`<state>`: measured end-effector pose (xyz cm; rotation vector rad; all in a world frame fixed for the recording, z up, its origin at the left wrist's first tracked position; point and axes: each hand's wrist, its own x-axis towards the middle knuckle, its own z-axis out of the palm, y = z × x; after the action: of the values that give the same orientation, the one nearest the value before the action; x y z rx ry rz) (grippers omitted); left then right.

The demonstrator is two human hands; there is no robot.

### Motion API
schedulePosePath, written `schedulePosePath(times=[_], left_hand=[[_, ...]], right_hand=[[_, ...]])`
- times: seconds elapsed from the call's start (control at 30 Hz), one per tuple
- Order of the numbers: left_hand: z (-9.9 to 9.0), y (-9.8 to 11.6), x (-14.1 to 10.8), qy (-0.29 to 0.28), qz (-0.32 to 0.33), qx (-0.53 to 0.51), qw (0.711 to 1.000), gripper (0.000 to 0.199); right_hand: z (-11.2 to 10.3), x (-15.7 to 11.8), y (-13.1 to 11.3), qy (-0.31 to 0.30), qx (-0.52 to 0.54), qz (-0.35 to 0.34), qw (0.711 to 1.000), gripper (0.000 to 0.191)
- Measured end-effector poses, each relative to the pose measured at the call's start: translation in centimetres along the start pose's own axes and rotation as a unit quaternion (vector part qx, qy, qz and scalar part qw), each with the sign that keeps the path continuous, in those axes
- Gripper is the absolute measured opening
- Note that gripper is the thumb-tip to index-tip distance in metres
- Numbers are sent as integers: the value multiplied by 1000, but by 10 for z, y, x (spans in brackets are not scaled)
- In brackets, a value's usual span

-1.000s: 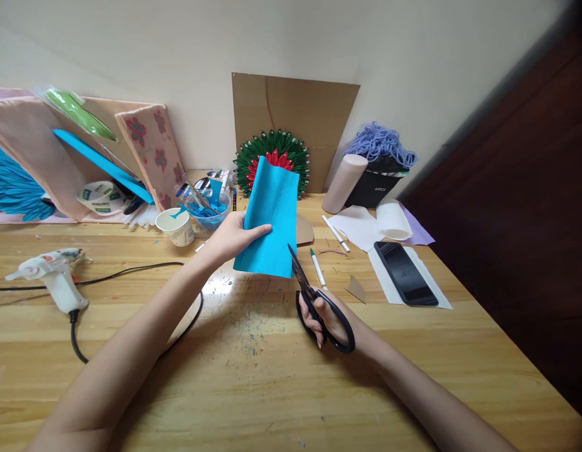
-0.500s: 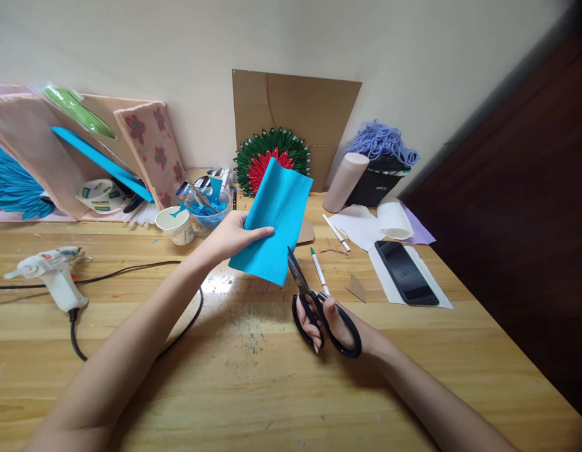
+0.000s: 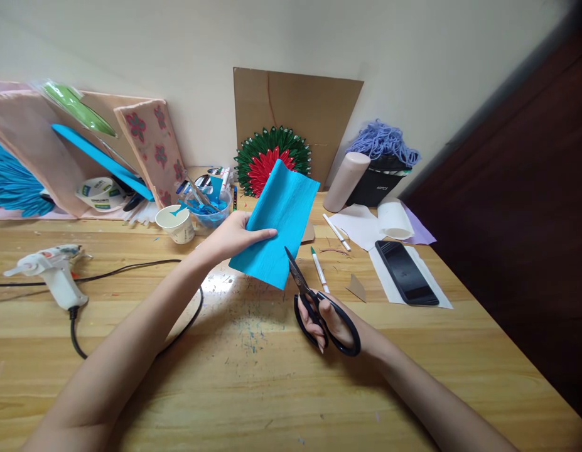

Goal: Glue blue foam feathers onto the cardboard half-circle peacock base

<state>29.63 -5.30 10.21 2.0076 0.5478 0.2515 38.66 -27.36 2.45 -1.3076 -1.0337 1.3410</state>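
A blue sheet [image 3: 285, 213], which looks like crepe paper, is held up above the table by my left hand [image 3: 241, 237], its thumb lying across the front and the other fingers hidden behind. My right hand [image 3: 326, 320] grips black-handled scissors [image 3: 300, 279], with fingers through the loops. The scissor tips overlap the sheet's lower right edge. Behind the sheet stands a round green and red petal piece [image 3: 253, 154], partly covered by it, leaning on a brown cardboard panel [image 3: 319, 107].
On the left lie a glue gun [image 3: 55, 273] with its black cord, a paper cup [image 3: 175, 226] and a tub of blue scraps [image 3: 208, 210]. To the right are a green-tipped marker [image 3: 319, 269], a phone [image 3: 406, 273], a cylinder [image 3: 346, 182] and purple yarn [image 3: 382, 143].
The blue sheet has tilted slightly to the right. The scissors have shifted a little, so their tips now overlap the sheet's edge further in.
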Motion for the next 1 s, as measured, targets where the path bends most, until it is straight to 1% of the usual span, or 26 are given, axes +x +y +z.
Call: schedulePosePath(times=[0.23, 0.37, 0.6, 0.73, 0.83, 1.0], left_hand=[[-5, -2, -1, -24, -5, -19, 1000, 30], [-9, -1, -2, -53, 1, -16, 998, 31], [-12, 3, -6, -112, 19, 36, 993, 29], [-11, 2, -8, -147, 28, 32, 988, 25], [-9, 2, -9, -172, 50, 35, 983, 23], [-3, 0, -9, -207, 95, 67, 971, 25]], right_hand=[[-1, -3, -10, -37, -10, -7, 999, 64], [-2, -5, -16, -67, -23, -5, 997, 64], [-5, -10, -24, -120, -64, 39, 990, 64], [-4, -11, -29, -137, -87, 67, 984, 62], [-4, -11, -29, -154, -86, 95, 980, 58], [-5, -12, -30, -176, -117, 111, 971, 47]])
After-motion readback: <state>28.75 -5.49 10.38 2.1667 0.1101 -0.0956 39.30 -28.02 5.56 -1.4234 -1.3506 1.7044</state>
